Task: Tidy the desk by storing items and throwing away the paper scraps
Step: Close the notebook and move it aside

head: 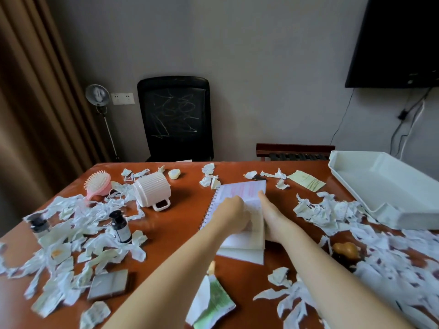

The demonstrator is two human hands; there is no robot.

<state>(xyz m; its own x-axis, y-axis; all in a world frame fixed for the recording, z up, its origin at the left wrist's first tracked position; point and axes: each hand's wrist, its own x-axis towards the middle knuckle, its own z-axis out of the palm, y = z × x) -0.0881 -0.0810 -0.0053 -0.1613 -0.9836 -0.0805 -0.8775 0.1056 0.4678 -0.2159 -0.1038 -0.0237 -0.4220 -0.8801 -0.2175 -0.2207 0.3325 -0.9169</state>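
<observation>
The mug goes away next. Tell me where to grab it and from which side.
Take the mug by its handle, coming from the near edge of the desk. It lies tipped on its side with the handle loop sticking out toward you, clear of the scraps. The ribbed body is wide and probably harder to grip.

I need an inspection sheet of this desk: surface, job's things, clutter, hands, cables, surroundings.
Surface: red-brown desk, mostly littered.
Job's things: spiral notebook open mid-desk; paper scraps piled left and right; white tray far right.
Clutter: pink hairbrush, white cup on its side, dark bottle, second bottle.
Hands: left hand on the notebook, grip unclear; right hand flat along its right edge.
Cables: cables hang on the wall under the black screen.
Surroundings: black chair, fan, curtain.
</observation>
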